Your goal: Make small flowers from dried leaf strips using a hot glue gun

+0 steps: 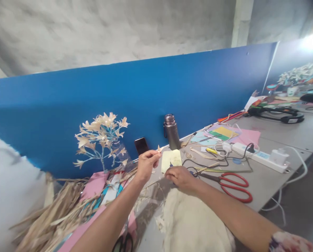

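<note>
My left hand [147, 163] pinches a small pale dried-husk petal [159, 149] between thumb and fingertips, its pointed tip upward. To the right, my right hand [181, 177] is wrapped around what looks like a glue gun; only its dark nozzle [171, 164] shows, over a pale yellow pad [175, 156]. The rest of the tool is hidden by the fingers. Left of my hands stands a bunch of cream husk flowers [104, 133] on light blue stems.
Behind the hands are a phone [141, 145] and a steel flask [173, 133]. Red-handled scissors [235, 187], black cords and a white power strip [261, 156] lie to the right. Dried husks [59, 206] are heaped at left; beige cloth [195, 220] lies in front. A blue partition [146, 94] bounds the table.
</note>
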